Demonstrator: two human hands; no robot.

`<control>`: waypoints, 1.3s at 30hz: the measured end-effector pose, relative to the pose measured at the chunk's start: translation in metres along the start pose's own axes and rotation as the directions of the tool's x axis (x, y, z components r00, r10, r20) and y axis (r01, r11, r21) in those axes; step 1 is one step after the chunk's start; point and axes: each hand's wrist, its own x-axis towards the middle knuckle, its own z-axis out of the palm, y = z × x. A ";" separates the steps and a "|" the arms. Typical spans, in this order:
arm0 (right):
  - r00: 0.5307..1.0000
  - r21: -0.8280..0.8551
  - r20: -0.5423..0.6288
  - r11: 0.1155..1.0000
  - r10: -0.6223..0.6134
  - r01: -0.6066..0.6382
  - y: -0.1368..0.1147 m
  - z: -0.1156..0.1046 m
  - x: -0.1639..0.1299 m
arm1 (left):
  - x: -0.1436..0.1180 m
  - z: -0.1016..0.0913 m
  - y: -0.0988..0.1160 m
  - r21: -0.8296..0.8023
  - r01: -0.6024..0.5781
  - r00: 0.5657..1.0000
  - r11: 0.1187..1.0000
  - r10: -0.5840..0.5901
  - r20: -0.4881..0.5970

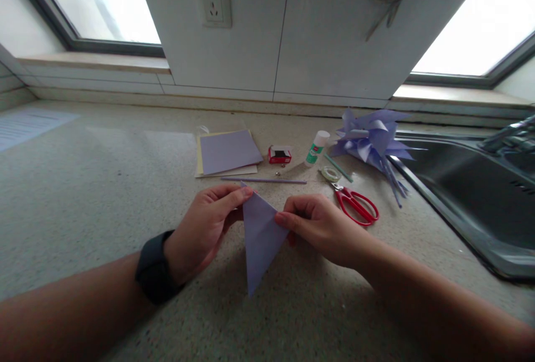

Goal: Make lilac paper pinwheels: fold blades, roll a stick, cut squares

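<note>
Two hands pinch a folded lilac paper triangle (pixel 261 236) above the counter (pixel 83 194): left hand (pixel 204 228) at its ten o'clock corner, right hand (pixel 320 225) at three. Uneven pressure could skew the crease or tear the sheet.
</note>
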 end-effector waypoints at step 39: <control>0.981 -0.118 -0.079 0.979 -0.175 0.166 0.003 -0.020 -0.004 | 0.005 -0.013 0.009 0.209 -0.076 0.996 0.975 0.063 0.066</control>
